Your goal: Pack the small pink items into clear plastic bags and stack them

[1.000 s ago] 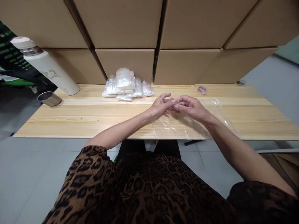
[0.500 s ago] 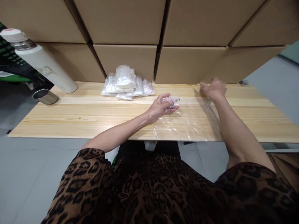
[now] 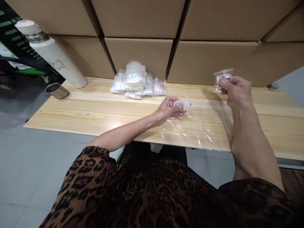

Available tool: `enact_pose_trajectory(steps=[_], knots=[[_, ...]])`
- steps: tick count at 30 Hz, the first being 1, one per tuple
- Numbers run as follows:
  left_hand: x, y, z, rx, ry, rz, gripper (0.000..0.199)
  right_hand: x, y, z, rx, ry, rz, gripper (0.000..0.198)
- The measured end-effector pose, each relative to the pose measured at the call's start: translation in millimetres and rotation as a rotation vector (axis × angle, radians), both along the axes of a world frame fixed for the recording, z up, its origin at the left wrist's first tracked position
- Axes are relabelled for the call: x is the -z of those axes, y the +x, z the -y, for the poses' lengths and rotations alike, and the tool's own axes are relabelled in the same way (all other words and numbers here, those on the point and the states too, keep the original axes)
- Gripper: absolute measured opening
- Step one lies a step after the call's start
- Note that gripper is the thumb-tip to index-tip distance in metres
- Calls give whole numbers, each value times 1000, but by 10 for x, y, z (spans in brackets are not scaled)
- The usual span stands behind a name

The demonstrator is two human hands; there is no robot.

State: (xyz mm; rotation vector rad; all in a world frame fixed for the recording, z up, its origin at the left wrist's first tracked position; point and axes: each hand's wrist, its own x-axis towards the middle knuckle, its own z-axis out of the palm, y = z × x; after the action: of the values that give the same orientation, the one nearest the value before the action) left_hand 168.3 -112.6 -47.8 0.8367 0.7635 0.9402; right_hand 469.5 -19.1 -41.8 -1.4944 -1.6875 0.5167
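My left hand (image 3: 173,107) is closed on a small clear plastic packet (image 3: 180,104) with pinkish contents, low over the table. Beneath and to the right of it, a large transparent plastic bag (image 3: 197,128) lies flat along the table's front edge. Raised at the right, my right hand (image 3: 237,90) pinches another small clear packet (image 3: 222,77), also pinkish inside. What exactly the packets contain is too small to make out. Several filled clear packets (image 3: 136,80) are heaped on the table beyond my left hand.
Stacked cardboard boxes (image 3: 140,60) wall off the back of the wooden table (image 3: 83,110). At the left stand a white bottle (image 3: 58,60) and a tipped-looking metal cup (image 3: 57,91). A small shiny object (image 3: 273,86) sits near the boxes at the right.
My right hand has come up from the table near the boxes and now holds a small packet. My left hand keeps its packet in nearly the same place. The view has shifted slightly.
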Motion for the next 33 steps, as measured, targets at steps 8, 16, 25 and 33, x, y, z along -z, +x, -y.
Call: enact_pose_trajectory(steps=[8, 16, 25, 33], knots=[[8, -17, -16, -52, 129, -166, 53, -367, -888, 788, -457, -315, -322, 39], [-18, -125, -51, 80, 255, -124, 51, -202, -942, 773, -422, -347, -189, 34], [0, -228, -121, 169, 510, -367, 56, -125, -1035, 779, -285, -121, -46, 45], [101, -202, -141, 89, 587, -338, 51, -166, -1060, 796, -505, -213, -126, 41]])
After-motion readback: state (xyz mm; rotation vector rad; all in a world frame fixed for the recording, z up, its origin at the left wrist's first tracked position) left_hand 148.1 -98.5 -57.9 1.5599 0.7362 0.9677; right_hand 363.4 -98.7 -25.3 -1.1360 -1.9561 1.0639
